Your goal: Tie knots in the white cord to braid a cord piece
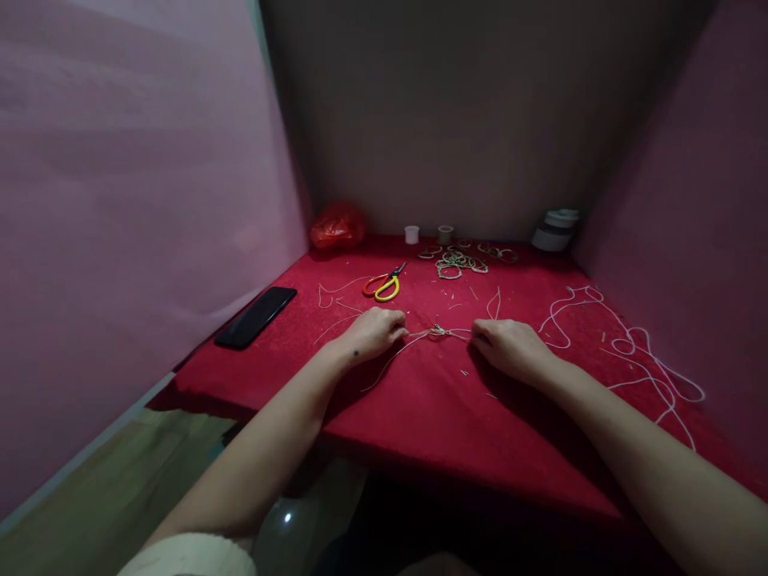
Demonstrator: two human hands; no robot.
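Pinching thin cord (pixel 441 330), the left fingers (pixel 398 318) and right fingers (pixel 482 329) have scissors (pixel 392 278), phone (pixel 256 318) and white string (pixel 665 367) nearby.

Cannot see the cord (pixel 459 330) inside the left hand (pixel 379 332) and right hand (pixel 509 346). Cannot trace the windings of the knot (pixel 438 330) between them: too small. Likewise the scraps (pixel 464 373) toward the near edge of the tabletop (pixel 396 424). Cannot see into the red bag (pixel 338 226) at its far left corner. Can follow the left sleeve (pixel 189 557) only to the picture's bottom edge.
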